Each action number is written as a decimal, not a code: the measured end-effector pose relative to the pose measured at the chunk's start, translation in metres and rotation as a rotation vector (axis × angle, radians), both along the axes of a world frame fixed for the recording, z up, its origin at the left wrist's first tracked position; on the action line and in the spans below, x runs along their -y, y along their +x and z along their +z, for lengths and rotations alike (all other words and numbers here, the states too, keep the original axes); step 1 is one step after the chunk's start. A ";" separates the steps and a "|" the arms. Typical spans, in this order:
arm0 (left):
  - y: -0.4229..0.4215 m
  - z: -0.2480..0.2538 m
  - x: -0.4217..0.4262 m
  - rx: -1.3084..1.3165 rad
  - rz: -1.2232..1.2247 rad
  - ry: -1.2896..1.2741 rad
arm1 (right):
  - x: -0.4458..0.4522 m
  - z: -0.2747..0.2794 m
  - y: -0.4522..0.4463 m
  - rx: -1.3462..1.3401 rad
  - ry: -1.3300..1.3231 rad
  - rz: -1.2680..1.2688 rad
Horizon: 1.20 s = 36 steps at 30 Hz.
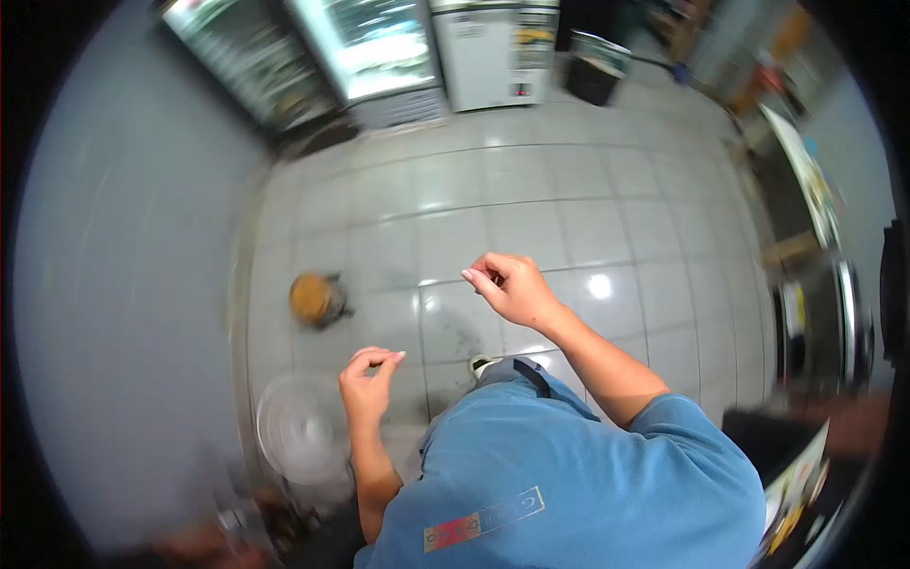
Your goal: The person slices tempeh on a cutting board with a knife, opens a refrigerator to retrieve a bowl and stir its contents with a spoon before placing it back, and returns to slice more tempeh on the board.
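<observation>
So there's someone in a blue T-shirt [588, 484] here with both bare hands up over the grey tiled floor [559, 223]. The left grip [368, 384] is pinched up, thumb and fingers drawn together. The right grip [512, 292] is farther forward, thumb brought in against curled fingers. Can't tell if either one has something tiny or thin in it, and the two are well apart, not touching each other.

Closest loose thing on the floor is a small stool [310, 297] with a round tan top, standing ahead and to the left of the left grip, nobody touching it. Behind it on the same side there's a big round pale thing [296, 431] near the wall [133, 237], too blurry to say what. One light shoe [482, 363] pokes out past the shirt.

Far end of the room: a dark cabinet with a glass front [251, 57], a brightly lit glass-door fridge [374, 47] beside it, then a white appliance [488, 59] and a black bin [594, 78]. Along the right side it's a blurry mix of surfaces and gear.
</observation>
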<state>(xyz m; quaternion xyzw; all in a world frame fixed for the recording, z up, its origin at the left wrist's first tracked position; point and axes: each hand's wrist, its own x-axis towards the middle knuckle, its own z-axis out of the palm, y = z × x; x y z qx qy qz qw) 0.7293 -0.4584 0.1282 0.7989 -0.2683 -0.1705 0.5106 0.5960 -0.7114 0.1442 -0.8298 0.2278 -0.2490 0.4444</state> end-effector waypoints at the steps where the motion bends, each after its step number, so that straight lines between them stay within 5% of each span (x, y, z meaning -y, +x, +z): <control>1: 0.006 0.006 0.039 -0.060 -0.090 -0.039 | 0.025 0.008 -0.016 -0.009 0.062 -0.124; 6: 0.029 -0.001 0.181 0.065 -0.498 -0.095 | 0.076 -0.003 -0.087 -0.006 0.111 -0.519; 8: 0.021 0.000 0.225 -0.222 -0.569 -0.106 | 0.074 -0.007 -0.105 -0.025 0.146 -0.627; 11: 0.018 -0.002 0.291 -0.153 -0.868 0.038 | 0.083 -0.008 -0.123 -0.065 0.205 -0.764; 16: 0.032 -0.008 0.390 -0.336 -0.877 0.108 | 0.144 -0.008 -0.098 -0.111 0.316 -0.908; 19: 0.069 -0.013 0.447 -0.100 -1.015 0.012 | 0.194 -0.013 -0.062 -0.050 0.366 -0.916; 25: 0.131 -0.003 0.558 -0.030 -1.136 -0.054 | 0.291 0.019 0.007 0.123 0.364 -0.867; 32: 0.095 0.017 0.672 -0.258 -1.189 0.052 | 0.353 0.002 -0.032 0.123 0.428 -1.108; 34: 0.075 0.002 0.707 0.023 -1.307 0.136 | 0.366 -0.009 -0.057 0.097 0.463 -1.168; 36: 0.043 -0.009 0.741 0.035 -1.382 0.052 | 0.384 -0.017 -0.088 0.128 0.468 -1.245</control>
